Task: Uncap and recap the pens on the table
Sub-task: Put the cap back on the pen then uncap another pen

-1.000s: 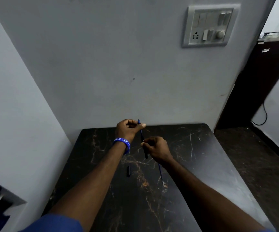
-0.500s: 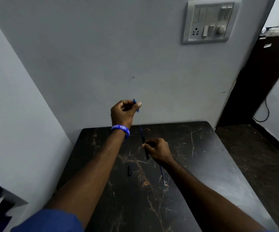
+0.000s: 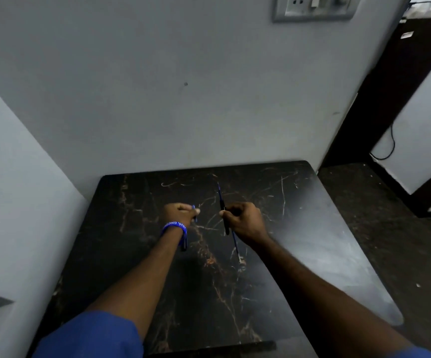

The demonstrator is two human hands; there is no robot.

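Observation:
My right hand (image 3: pixel 246 221) grips a slim blue-and-black pen (image 3: pixel 220 197) upright, its uncapped tip pointing away from me over the black marble table (image 3: pixel 131 254). My left hand (image 3: pixel 179 212) pinches a small blue cap (image 3: pixel 194 210), a short gap to the left of the pen. A second thin blue pen (image 3: pixel 236 246) lies on the table, partly under my right hand. A small black cap (image 3: pixel 183 246) lies by my left wrist, just below the blue wristband.
The table stands in a corner, with grey walls behind it and to the left. A switch panel (image 3: pixel 312 7) hangs high on the back wall. A dark cabinet (image 3: pixel 403 86) and a cable stand to the right, beyond the table's edge.
My left hand has come down from in front of the wall with the blue cap, and is now level with my right hand. The right hand has kept the pen almost still.

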